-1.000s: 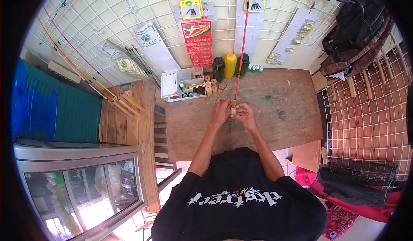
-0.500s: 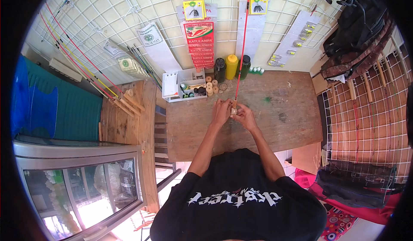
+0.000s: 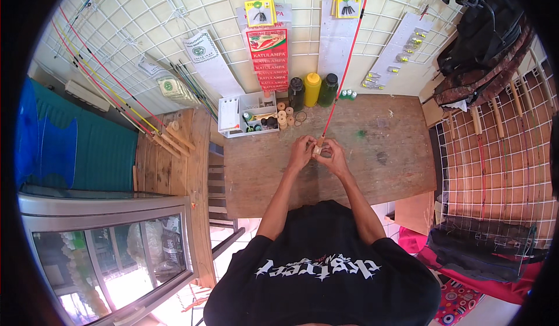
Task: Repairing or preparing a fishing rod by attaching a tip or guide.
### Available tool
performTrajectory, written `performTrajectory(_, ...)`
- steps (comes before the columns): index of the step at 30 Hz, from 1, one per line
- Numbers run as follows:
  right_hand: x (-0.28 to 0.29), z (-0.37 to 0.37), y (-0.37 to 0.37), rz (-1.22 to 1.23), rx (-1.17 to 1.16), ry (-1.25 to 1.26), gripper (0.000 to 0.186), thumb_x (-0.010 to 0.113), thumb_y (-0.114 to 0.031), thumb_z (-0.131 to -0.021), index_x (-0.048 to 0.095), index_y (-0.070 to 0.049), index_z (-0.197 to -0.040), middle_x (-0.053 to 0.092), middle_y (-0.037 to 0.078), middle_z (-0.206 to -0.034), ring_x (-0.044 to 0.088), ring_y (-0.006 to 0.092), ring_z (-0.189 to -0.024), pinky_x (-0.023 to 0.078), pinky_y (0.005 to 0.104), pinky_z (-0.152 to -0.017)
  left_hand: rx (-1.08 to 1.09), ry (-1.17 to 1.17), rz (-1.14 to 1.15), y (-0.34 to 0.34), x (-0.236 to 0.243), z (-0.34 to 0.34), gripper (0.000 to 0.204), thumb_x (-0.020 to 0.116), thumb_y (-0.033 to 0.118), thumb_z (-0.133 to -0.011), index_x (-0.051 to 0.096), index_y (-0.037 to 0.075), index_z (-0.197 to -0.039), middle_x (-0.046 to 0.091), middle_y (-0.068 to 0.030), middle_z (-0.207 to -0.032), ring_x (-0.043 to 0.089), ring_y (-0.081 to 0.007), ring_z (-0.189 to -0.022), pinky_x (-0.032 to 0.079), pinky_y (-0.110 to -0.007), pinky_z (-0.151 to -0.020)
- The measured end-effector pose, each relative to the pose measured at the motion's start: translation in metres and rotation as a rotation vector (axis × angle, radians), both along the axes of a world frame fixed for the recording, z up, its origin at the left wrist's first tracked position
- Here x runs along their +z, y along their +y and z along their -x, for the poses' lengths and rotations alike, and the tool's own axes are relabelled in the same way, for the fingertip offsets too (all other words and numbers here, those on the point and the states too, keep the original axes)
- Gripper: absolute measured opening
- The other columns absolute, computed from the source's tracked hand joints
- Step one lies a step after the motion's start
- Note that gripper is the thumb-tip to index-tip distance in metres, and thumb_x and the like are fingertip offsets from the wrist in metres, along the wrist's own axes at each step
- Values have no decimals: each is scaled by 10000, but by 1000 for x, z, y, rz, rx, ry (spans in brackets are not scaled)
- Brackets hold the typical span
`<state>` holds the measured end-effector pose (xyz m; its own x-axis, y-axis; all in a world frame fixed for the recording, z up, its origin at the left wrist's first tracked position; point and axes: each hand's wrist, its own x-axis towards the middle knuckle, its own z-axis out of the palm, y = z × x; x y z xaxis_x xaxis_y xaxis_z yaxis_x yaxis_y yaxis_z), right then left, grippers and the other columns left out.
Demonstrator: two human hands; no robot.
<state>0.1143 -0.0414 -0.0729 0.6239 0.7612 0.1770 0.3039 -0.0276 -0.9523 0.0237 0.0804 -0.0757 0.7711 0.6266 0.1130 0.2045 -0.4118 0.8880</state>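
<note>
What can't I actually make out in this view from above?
All in the head view:
- Red rod: its far end is cut off by the top edge.
- Cork handle: partly covered by fingers of the left hand and right hand, so their exact grip is unclear.
- Pale piece by the fingertips: too small to identify.
- Yellow bottle: opaque walls hide any contents.

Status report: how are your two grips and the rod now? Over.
Left grip, right grip: both at lower end of red fishing rod. Rod slanting up, rightward. No obstruction visible.
</note>
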Motion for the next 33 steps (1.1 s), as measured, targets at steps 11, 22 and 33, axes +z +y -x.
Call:
performTrajectory(11,16,1,-3,-3,37,151,428,785,-94,-673,593,-1,-1044,654,84,-886,632,143,-830,515,289,-796,-286,-58,266,18,-15,10,160,541,174,-910,562,19,-945,541,-96,-926,530,-181,-840,430,-308,-756)
performTrajectory(22,8,2,-3,26,67,121,451,776,-59,-688,577,-8,-1090,635,53,-947,600,112,-884,493,270,-816,-314,-82,687,14,-21,8,162,523,207,-927,567,52,-928,519,-15,-949,481,-106,-919,381,-239,-808)
performTrajectory(33,5,7,-4,5,39,123,429,748,-53,-723,579,-1,-1114,575,68,-995,616,141,-905,512,289,-782,-389,-129,803,17,-10,16,306,767,191,-746,538,104,-929,555,18,-944,515,-102,-921,435,-266,-812)
